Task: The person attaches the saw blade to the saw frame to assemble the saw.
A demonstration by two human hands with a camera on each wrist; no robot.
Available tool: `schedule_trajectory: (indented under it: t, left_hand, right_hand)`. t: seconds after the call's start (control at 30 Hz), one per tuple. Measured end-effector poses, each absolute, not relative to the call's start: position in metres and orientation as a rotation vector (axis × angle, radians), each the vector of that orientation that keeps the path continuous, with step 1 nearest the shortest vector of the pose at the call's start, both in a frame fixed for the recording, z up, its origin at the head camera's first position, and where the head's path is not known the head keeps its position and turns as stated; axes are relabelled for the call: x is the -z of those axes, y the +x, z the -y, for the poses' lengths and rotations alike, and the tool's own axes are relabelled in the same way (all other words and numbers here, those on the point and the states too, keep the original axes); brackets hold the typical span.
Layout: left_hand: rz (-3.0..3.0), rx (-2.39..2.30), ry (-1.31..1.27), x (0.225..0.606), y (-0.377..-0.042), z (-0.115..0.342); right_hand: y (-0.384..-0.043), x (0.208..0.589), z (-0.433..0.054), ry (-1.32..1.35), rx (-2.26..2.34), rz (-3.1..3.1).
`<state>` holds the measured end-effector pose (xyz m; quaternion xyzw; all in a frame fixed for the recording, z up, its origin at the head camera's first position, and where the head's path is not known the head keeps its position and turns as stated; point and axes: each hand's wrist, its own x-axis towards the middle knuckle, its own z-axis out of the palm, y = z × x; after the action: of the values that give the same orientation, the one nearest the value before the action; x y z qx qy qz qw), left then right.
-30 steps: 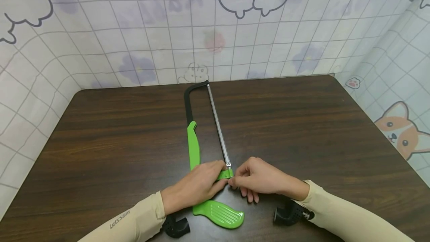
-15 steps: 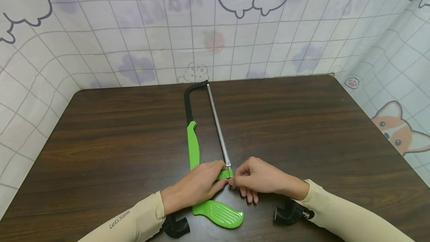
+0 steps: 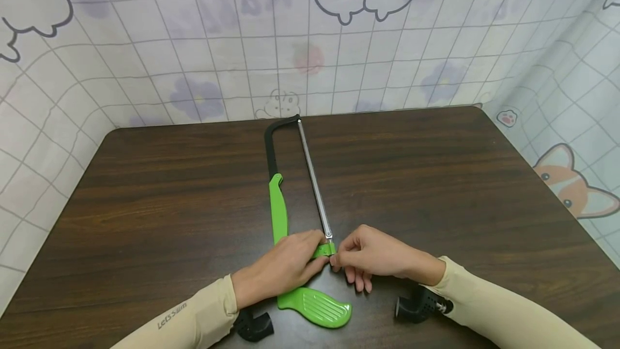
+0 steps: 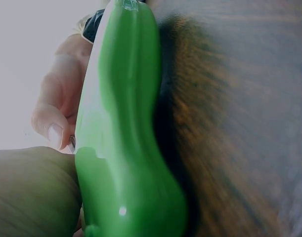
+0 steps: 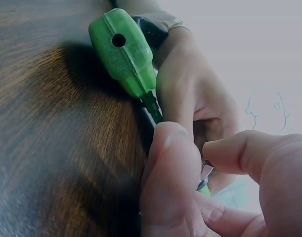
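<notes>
A hacksaw (image 3: 278, 209) with a black front frame and green body lies on the table, its silver blade (image 3: 315, 182) on the right side. My left hand (image 3: 283, 265) grips the green frame beside the blade's near end. At that end, the thumb and forefinger of my right hand (image 3: 373, 255) pinch a small part. In the right wrist view it is a shiny metal piece (image 5: 206, 171), mostly hidden by fingers; it looks like the tension wing nut. The green handle (image 3: 317, 307) points toward me and fills much of the left wrist view.
The dark wood-grain table (image 3: 169, 193) has rounded far corners. A white gridded curtain (image 3: 232, 58) with cartoon prints hangs behind it and along both sides. Black wrist devices (image 3: 421, 306) sit under both forearms.
Both hands and the hacksaw stay almost in place. The curtain on the right has shifted slightly to the left.
</notes>
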<state>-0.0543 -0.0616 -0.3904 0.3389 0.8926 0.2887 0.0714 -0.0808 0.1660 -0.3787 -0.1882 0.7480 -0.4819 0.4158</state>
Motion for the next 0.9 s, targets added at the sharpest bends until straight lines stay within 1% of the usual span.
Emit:
schedule_trajectory:
  t: [0.9]
  left_hand:
    - [-2.682,-0.879,1.035,0.391,-0.0547,0.0622]
  right_hand:
    - [-0.0827,0.3775,-0.1676,-0.421,1.273,-1.747]
